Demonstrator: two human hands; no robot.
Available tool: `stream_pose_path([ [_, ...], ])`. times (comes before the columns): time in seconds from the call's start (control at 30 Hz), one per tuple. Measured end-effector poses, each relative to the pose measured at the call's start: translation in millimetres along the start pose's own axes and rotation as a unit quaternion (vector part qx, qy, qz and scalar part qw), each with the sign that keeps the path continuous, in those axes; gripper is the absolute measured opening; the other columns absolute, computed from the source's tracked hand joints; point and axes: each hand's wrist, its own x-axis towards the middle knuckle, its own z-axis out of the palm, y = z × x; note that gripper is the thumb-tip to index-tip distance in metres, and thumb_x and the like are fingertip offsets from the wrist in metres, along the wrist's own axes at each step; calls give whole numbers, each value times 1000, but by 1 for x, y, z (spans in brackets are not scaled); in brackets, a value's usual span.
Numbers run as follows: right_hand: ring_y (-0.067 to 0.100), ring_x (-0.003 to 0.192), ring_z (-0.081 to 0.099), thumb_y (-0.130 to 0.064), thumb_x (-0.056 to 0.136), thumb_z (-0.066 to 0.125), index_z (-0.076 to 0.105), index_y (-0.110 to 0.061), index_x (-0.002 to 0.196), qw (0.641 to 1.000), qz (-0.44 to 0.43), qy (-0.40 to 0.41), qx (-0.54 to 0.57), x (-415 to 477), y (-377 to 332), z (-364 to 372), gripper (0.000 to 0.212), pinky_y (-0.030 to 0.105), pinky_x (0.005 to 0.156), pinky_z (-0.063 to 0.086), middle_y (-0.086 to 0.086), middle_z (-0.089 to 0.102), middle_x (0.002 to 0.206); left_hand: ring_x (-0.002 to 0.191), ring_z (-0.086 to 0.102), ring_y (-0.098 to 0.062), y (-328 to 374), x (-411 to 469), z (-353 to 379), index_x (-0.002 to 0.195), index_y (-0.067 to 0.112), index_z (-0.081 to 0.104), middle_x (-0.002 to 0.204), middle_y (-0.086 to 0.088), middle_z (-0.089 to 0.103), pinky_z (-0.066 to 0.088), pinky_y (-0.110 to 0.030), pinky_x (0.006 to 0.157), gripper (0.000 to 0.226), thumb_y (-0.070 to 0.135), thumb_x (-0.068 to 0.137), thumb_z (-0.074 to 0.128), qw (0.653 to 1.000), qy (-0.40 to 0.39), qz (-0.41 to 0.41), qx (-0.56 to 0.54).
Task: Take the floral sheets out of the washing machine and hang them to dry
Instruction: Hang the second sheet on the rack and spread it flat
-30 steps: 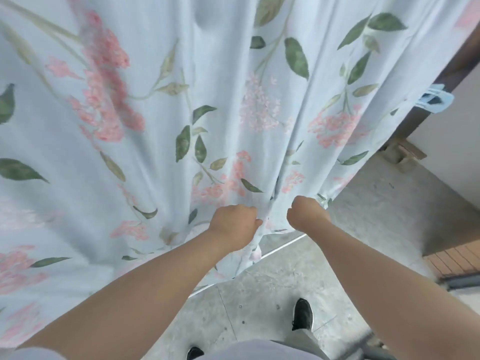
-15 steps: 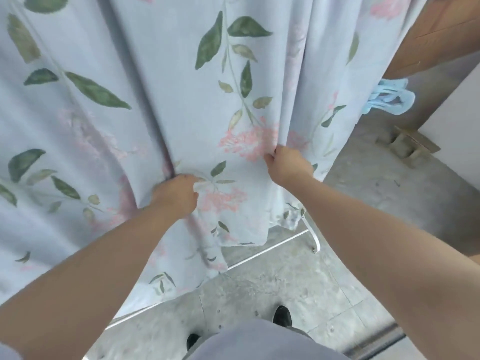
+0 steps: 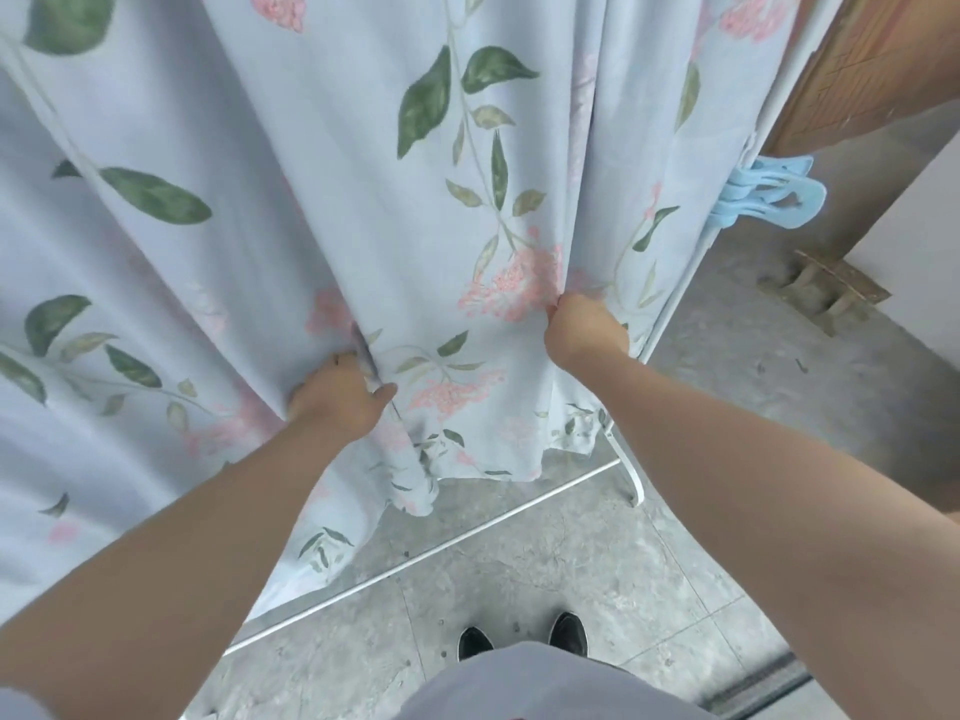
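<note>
The sheet point(image 3: 270, 163) hangs down in front of the person and fills the left side and the whole top of the view. It is pale blue, printed with green leaves and pink flowers, and it falls in long folds. Its lower edge hangs a little above the floor point(image 3: 524, 579) and does not touch it where the edge is visible.

The left hand point(image 3: 340, 394) grips a vertical fold of the sheet low down. Its fingers are curled into the cloth and the thumb lies on the front of the fold, pointing to the right. The right hand point(image 3: 584, 332) is higher and to the right, apart from the left one. It is closed as a fist on a bunch of the sheet, just beside a pink flower. The cloth between the two hands is spread rather flat.

Under the sheet a white bar of the drying rack point(image 3: 467, 532) runs across the grey floor and ends in a bent foot at the right. A thin white pole of the same rack goes up along the right edge of the sheet. Some light blue clothes pegs point(image 3: 769, 197) are on this pole, touching the edge of the sheet. Behind them there is a brown wooden door point(image 3: 857, 59), and below it a small wooden block point(image 3: 826, 293) lies on the floor, next to a white wall point(image 3: 914, 241).

At the bottom, two black shoes point(image 3: 475, 641) stand on the floor, near the rack bar.
</note>
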Motion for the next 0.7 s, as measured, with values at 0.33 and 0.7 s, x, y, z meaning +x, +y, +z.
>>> stream_pose_path([
  [0.33, 32, 85, 58, -39, 105, 31, 47, -19, 102, 998, -52, 42, -5, -21, -12, -7, 26, 41, 75, 45, 9, 63, 101, 108, 65, -39, 17, 32, -30, 118, 5, 61, 114, -19, 69, 51, -42, 88, 51, 51, 98, 52, 993, 116, -18, -13],
  [0.7, 33, 103, 63, -24, 103, 44, 66, -19, 107, 999, -12, 12, -39, -29, 5, 23, 23, 35, 71, 39, 4, 58, 89, 111, 66, -24, 17, 24, 10, 112, 18, 71, 115, -3, 71, 49, -32, 87, 33, 39, 103, 47, 988, 38, 16, 149],
])
